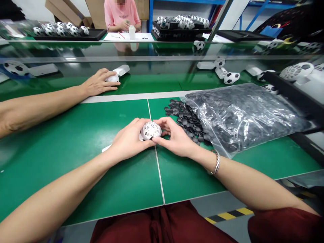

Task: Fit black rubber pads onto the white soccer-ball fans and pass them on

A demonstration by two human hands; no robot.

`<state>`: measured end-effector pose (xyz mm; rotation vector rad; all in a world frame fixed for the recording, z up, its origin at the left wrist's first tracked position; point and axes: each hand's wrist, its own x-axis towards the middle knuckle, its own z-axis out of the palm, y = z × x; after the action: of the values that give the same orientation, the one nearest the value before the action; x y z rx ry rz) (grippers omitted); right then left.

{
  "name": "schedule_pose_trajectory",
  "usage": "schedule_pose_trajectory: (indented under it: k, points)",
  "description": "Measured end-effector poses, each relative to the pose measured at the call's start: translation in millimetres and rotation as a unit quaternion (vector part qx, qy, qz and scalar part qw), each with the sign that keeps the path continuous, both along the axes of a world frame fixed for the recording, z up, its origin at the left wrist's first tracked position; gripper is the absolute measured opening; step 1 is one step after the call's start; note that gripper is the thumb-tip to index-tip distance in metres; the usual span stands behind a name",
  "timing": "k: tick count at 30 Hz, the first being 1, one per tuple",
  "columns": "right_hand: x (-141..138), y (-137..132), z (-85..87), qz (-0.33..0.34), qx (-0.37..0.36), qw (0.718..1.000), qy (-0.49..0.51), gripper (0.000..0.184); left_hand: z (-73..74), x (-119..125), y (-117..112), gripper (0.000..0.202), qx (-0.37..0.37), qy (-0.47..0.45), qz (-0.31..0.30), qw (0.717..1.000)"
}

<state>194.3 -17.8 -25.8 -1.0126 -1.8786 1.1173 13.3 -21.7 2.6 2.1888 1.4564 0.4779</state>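
Note:
A white round part with a perforated, ball-shaped face (151, 130) sits between both my hands above the green table mat (76, 135). My left hand (129, 140) wraps round its left side, with a white handle poking out beneath the palm. My right hand (174, 136) pinches the part's right edge with thumb and fingers. Just right of my hands, several small black hexagonal pieces (186, 118) spill from an open clear plastic bag (243, 114).
A co-worker's hand (98, 82) from the left rests on another white part (112, 78). Finished football-patterned parts (229, 77) lie on the conveyor behind. Black trays (65, 32) of such parts and a seated person in pink (121, 15) are across the bench.

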Motion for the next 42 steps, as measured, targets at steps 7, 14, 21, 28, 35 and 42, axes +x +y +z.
schedule_pose_trajectory:
  k: [7,14,21,28,35,42]
  points:
    - [4.2,4.2,5.6,0.029,0.029,0.999,-0.024,0.041,2.6,1.8,-3.7,0.059,0.001,0.032,0.019,0.999]
    - [2.9,1.6,6.8,0.022,0.04,0.998,-0.04,0.04,1.3,1.3,-3.0,0.058,0.007,0.035,0.017,0.999]
    - [7.7,12.8,10.9,0.019,0.032,0.999,-0.036,0.033,1.1,2.1,-3.8,0.059,0.005,0.048,0.012,0.999]
    - [47.1,32.7,31.8,-0.136,0.122,0.952,-0.244,0.006,3.7,-3.5,0.7,0.061,0.02,0.093,-0.027,0.995]
    - [43.2,19.6,38.9,0.01,0.039,0.934,-0.355,0.006,8.4,-3.9,3.2,0.065,0.062,0.176,-0.05,0.981]
    - [37.1,15.2,35.4,0.02,0.052,0.918,-0.393,0.005,5.6,-3.9,1.7,0.066,0.081,0.155,-0.077,0.982]
